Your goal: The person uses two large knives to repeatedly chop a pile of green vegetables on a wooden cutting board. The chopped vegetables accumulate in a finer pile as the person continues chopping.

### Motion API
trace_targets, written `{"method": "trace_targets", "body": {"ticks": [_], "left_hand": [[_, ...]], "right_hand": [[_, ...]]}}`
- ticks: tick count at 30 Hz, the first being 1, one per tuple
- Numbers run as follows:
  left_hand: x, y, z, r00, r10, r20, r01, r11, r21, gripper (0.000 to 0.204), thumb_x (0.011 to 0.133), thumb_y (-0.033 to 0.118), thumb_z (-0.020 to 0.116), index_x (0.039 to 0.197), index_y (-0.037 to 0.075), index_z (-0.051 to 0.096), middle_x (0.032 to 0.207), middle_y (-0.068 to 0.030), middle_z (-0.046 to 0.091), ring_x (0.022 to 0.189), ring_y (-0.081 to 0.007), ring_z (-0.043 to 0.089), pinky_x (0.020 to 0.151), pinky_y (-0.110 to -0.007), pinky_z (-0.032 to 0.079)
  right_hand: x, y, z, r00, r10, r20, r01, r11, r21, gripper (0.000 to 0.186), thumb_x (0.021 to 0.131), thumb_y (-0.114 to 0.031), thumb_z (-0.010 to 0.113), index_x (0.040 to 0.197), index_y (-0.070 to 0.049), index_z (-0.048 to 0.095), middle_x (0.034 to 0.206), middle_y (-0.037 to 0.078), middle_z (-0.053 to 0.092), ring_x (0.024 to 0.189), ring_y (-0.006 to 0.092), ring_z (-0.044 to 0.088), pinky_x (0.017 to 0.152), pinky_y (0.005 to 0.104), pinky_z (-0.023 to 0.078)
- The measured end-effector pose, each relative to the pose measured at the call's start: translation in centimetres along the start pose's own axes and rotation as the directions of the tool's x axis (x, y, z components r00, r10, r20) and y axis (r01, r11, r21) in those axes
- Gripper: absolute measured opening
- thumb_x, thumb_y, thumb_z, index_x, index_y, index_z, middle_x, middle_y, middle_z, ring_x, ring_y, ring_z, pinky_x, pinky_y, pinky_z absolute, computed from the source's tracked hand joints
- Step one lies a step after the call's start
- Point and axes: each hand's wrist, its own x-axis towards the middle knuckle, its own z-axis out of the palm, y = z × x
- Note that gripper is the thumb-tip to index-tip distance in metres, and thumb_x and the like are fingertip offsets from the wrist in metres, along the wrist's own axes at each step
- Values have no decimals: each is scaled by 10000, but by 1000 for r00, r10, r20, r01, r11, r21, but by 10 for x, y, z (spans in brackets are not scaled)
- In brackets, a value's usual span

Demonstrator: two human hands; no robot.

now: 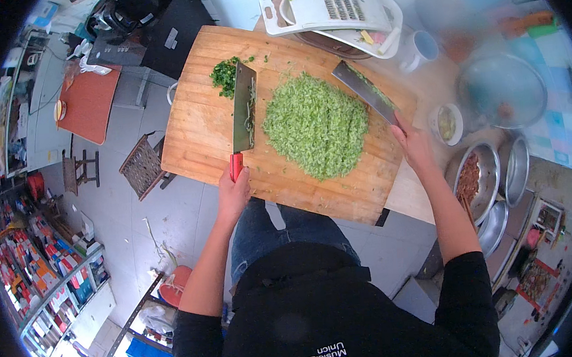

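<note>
My left hand (233, 188) grips the red handle of a cleaver (244, 108), whose broad blade has green shreds stuck to it and sits left of a mound of finely chopped pale green vegetable (315, 125) on a wooden board (197, 138). A smaller pile of dark chopped greens (224, 78) lies at the board's back left, beside that blade. My right hand (407, 142) is closed on a second cleaver (364, 90), angled over the board just right of the mound, with bits of green along its blade.
A white grater (314, 11) on a tray stands behind the board. At right are a cup (419, 50), a small bowl (447, 126), steel bowls (516, 169), one holding brown filling, and a fogged round bowl (502, 90). Stools (141, 165), a red-topped table (88, 106) and shelves stand at left.
</note>
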Motion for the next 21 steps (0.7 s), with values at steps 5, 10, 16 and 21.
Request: {"method": "trace_targets", "body": {"ticks": [5, 10, 16, 21], "left_hand": [[-3, 2, 4, 1000, -1, -17, 1, 1000, 10, 106, 888, 159, 516, 906, 80, 446, 550, 52, 356, 389, -40, 337, 340, -212, 277], [-3, 2, 5, 1000, 2, -14, -2, 1000, 3, 119, 892, 162, 517, 936, 77, 447, 559, 53, 355, 396, -36, 336, 345, -209, 280], [-5, 4, 5, 1000, 13, 11, -13, 1000, -7, 119, 892, 161, 515, 928, 73, 443, 574, 53, 358, 407, -34, 340, 357, -204, 282], [-3, -1, 3, 1000, 26, 1, -26, 1000, 9, 120, 889, 170, 518, 895, 83, 437, 578, 55, 349, 434, -39, 357, 375, -209, 297]], "right_hand": [[5, 8, 6, 999, -23, -37, 21, 998, -61, 461, 855, -455, 508, 1199, -150, 542, 732, 174, 630, 634, 333, 617, 566, 418, 482], [27, 1, 22, 991, -117, -61, 107, 984, -145, 480, 850, -471, 504, 1208, -152, 532, 712, 172, 631, 593, 318, 618, 545, 409, 488], [34, -3, 25, 959, -281, -42, 282, 959, 5, 464, 851, -475, 499, 1185, -156, 552, 746, 155, 642, 618, 317, 624, 560, 410, 493], [63, -10, 26, 976, -215, -29, 216, 976, 36, 474, 856, -477, 495, 1195, -151, 549, 790, 171, 639, 669, 340, 620, 610, 418, 487]]}}
